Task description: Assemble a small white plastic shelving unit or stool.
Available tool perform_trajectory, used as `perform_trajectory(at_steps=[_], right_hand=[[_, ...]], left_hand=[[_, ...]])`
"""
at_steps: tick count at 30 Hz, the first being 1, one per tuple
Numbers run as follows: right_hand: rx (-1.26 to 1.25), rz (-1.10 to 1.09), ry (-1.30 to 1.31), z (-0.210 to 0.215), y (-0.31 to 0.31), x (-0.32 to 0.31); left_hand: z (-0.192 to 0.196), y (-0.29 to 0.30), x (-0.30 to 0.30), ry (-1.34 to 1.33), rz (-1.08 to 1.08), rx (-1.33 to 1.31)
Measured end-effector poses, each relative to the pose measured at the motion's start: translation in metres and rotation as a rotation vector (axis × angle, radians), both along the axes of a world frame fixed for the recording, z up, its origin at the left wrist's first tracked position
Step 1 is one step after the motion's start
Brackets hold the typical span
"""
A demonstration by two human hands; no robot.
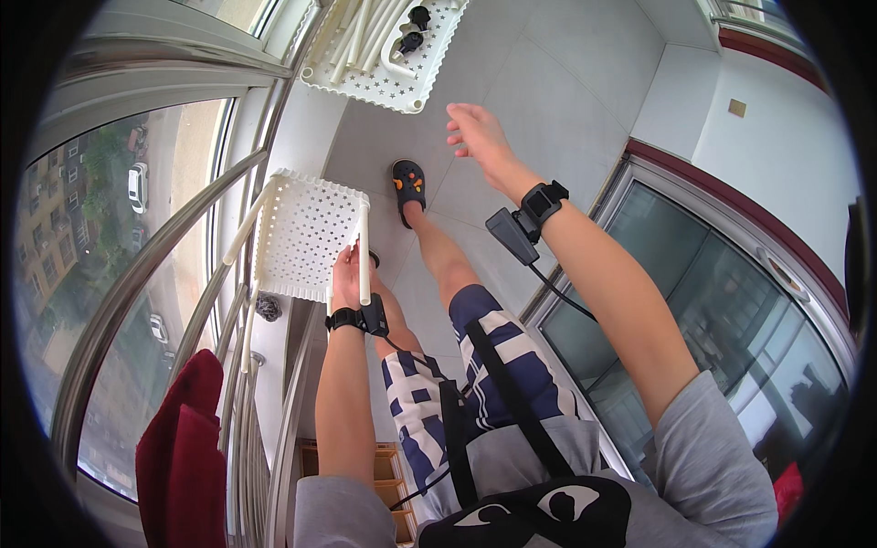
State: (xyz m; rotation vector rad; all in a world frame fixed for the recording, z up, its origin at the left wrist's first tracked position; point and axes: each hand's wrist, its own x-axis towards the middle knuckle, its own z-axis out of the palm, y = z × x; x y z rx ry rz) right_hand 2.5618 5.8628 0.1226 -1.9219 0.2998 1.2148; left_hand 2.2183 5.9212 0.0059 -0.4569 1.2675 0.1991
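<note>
Plastic shelf (pixel 306 233), white and perforated, gripped by left hand (pixel 347 274) at its tube leg.

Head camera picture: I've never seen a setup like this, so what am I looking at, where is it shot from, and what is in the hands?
There is no machine here: a person wears a wide fisheye camera on the head, looking down at their own arms and legs, so straight edges bend near the rim. The person stands on a tiled balcony floor beside a metal railing. Both wrists carry black strap-on devices with cables.

The left hand is closed around a white tube leg of a white perforated plastic shelf, which is held up off the floor. The right hand is open and holds nothing, stretched forward in the air.

On the floor ahead lies a second white perforated tray with several loose white tubes and small black parts in it. A red cloth hangs on the railing, and one foot wears a black clog.
</note>
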Motion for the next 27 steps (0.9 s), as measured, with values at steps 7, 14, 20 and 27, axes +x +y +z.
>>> perform_trajectory(at_steps=[7, 14, 20, 27], right_hand=[[0.139, -0.108, -0.023, -0.063, 0.037, 0.066], [0.169, -0.096, 0.018, -0.091, 0.049, 0.061], [0.286, -0.370, 0.151, -0.087, 0.053, 0.058], [0.332, -0.395, 0.023, -0.058, 0.022, 0.060]], left_hand=[[0.009, 0.002, -0.013, -0.019, 0.040, -0.089], [0.009, 0.004, -0.001, -0.011, 0.088, -0.090], [-0.032, 0.004, 0.001, 0.177, 0.022, -0.029], [-0.030, -0.008, 0.008, 0.176, 0.038, -0.003]])
